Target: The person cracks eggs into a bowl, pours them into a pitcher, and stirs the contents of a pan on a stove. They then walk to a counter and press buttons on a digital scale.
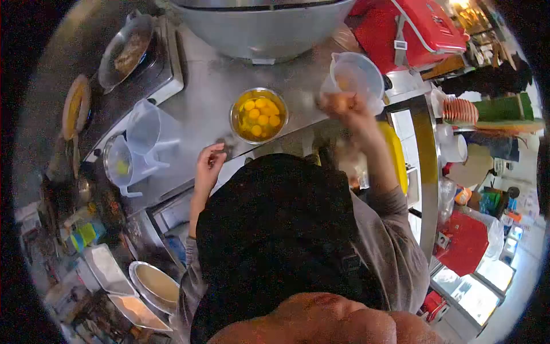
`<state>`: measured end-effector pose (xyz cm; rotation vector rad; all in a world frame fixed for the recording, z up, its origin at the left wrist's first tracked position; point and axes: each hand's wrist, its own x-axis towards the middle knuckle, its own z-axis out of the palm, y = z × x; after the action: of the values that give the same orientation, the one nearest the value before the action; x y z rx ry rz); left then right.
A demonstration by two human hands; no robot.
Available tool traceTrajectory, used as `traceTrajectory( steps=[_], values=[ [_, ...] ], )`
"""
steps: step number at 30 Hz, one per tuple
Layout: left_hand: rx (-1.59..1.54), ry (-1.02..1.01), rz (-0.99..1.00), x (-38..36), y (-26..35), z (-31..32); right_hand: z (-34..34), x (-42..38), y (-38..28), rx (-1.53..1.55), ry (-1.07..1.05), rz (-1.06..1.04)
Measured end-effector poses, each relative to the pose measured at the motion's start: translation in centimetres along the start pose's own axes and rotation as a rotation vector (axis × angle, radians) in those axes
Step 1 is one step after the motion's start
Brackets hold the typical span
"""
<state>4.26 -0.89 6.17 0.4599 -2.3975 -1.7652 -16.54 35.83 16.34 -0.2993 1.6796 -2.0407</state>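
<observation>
A round metal bowl (231, 117) holding several egg yolks in clear egg white (259, 116) stands on the steel counter (200, 86). My left hand (211, 159) is at the counter's front edge, left of the bowl, its fingers curled; whatever may be between them is too small to make out. To the right of the bowl, my right hand (345, 109) is blurred by motion beside the front of a translucent plastic jug (366, 77). Its fingers are smeared, so what they hold is unclear. Something brownish shows inside that jug.
Two clear plastic jugs (146, 129) stand at the left. Behind them is a stove with a pan (127, 51). A large metal vessel (263, 31) sits at the back, a red bag (429, 34) at the back right. A yellow object (394, 152) is right of my forearm.
</observation>
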Motion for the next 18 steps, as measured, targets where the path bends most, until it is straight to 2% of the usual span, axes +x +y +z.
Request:
traceTrajectory(
  steps=[1,4,7,8,9,11,14,17,18],
  values=[
    [0.008,-0.009,-0.013,0.1,0.1,-0.1,0.9,0.1,1.4,-0.164,0.017,0.014],
    [0.013,-0.029,-0.051,0.1,0.2,0.2,0.7,1.7,8.1,-0.586,0.089,-0.286],
    [0.032,-0.049,-0.059,0.5,0.7,-0.1,1.8,4.0,10.8,0.528,0.285,0.268],
    [0.058,-0.063,-0.049,0.8,1.4,-0.1,1.7,4.5,12.7,0.010,0.175,0.084],
    [0.082,-0.077,-0.040,1.0,2.0,0.0,1.4,5.0,14.7,-0.503,0.178,-0.120],
    [0.049,-0.093,-0.061,1.1,2.6,0.5,-0.3,7.0,18.2,-1.087,0.118,-0.305],
    [0.026,-0.115,-0.035,1.2,2.5,0.8,0.2,6.9,19.7,-1.218,0.218,-0.628],
    [0.040,-0.137,-0.007,1.0,2.4,0.9,-1.1,7.2,23.0,-1.468,0.115,-0.709],
    [0.048,-0.140,-0.001,1.0,2.7,1.0,-1.0,7.4,22.3,-1.227,0.134,-0.566]
  ],
)
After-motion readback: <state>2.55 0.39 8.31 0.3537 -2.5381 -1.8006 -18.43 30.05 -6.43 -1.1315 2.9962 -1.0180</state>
